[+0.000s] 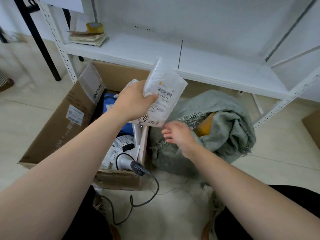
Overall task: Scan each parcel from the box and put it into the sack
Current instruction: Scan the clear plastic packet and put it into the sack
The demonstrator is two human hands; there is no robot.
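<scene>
Parcel [166,84] sits gripped in the left hand [135,99] over the right edge of the box [52,122], beside the sack [230,132]; the right hand [178,135], loose and empty, probably must fetch the scanner [126,161] next.

One white parcel [164,90]: labelled bubble mailer, tilted, held above the box. One cardboard box [57,122]: open, on floor, containing parcels and scanner [126,161]. One grey-green sack [228,129]: crumpled, touching box, mouth open.

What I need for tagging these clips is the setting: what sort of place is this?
Probably a small parcel sorting room: a cardboard box of labelled parcels with a corded barcode scanner lying in it, a woven sack beside it, and white slotted-steel shelving behind.
</scene>
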